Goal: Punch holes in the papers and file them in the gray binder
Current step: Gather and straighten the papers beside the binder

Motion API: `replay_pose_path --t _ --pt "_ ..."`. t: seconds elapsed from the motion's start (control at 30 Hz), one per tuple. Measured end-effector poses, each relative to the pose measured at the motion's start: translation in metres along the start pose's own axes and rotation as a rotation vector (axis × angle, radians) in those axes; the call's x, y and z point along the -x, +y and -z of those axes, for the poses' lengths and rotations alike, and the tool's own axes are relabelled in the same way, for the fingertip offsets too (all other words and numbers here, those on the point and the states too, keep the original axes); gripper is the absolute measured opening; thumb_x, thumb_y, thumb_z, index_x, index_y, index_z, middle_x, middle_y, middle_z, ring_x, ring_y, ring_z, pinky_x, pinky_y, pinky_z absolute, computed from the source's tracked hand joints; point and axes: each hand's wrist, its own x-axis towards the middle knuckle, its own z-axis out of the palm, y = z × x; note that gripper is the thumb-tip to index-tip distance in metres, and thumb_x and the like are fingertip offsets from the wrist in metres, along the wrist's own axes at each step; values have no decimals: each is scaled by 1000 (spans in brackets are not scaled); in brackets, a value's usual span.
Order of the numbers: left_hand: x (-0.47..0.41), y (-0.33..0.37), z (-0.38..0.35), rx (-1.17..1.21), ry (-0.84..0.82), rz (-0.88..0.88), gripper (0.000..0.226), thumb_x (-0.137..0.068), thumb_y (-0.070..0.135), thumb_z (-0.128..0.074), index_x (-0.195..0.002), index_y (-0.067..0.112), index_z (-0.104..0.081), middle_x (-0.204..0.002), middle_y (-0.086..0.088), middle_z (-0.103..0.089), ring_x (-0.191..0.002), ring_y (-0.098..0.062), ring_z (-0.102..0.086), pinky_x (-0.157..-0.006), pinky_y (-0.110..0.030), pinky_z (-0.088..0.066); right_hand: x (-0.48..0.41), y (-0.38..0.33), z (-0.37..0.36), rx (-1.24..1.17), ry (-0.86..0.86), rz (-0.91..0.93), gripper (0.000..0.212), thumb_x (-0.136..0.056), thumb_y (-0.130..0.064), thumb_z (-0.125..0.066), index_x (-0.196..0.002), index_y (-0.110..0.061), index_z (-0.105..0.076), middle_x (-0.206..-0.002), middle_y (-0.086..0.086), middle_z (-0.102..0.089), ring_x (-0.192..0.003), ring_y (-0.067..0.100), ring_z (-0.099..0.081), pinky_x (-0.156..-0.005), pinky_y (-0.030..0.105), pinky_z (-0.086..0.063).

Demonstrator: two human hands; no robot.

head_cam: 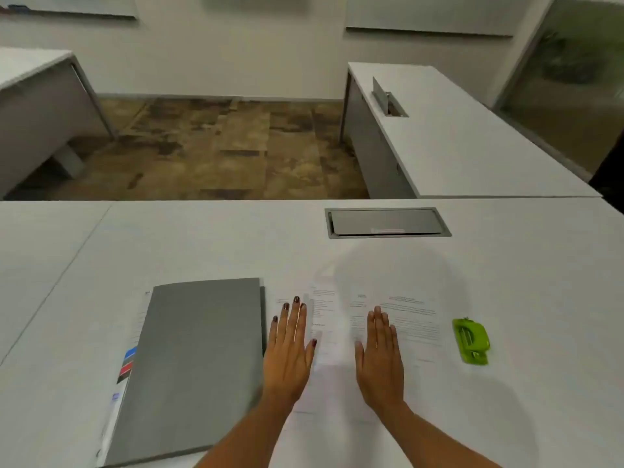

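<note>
Several printed white papers (410, 319) lie spread on the white desk (523, 298) in front of me. My left hand (291, 349) rests flat, palm down, on their left part, fingers together, holding nothing. My right hand (381, 356) stands on its edge over the middle sheets, fingers straight, holding nothing. The closed gray binder (196, 363) lies just left of my left hand, with coloured index tabs (126, 364) sticking out of its left side. A green hole punch (471, 339) sits on the desk to the right of the papers, apart from both hands.
A grey cable hatch (386, 222) is set into the desk beyond the papers. A second white desk (456, 140) with a raised hatch joins at the far right. Another desk (30, 96) stands at the far left across patterned carpet.
</note>
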Motion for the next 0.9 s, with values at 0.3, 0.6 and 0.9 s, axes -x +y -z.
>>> replay_pose_path --t 0.3,0.6,0.9 --pt "43 7 -32 45 -192 34 69 -92 41 -45 -149 8 -23 -157 -8 -21 -144 -23 -16 -117 -38 -12 53 22 -25 22 -124 -232 59 -97 -36 -18 -145 -3 -18 -152 15 -28 -140 27 -31 -118 30 -4" --pt "53 9 -42 30 -344 2 59 -92 30 -28 -145 6 -32 -154 -11 -29 -142 -30 -27 -115 -39 -4 55 13 -21 -88 -103 -258 61 -99 -40 -13 -144 -4 -28 -152 11 -29 -140 26 -30 -119 28 -6" --pt "37 32 -40 244 -323 -19 65 -95 26 -48 -150 12 -16 -158 0 -6 -146 -19 -2 -118 -35 -1 21 62 25 -185 127 -785 46 -84 -8 -61 -128 -4 -46 -131 18 -43 -121 33 -39 -97 41 -42"
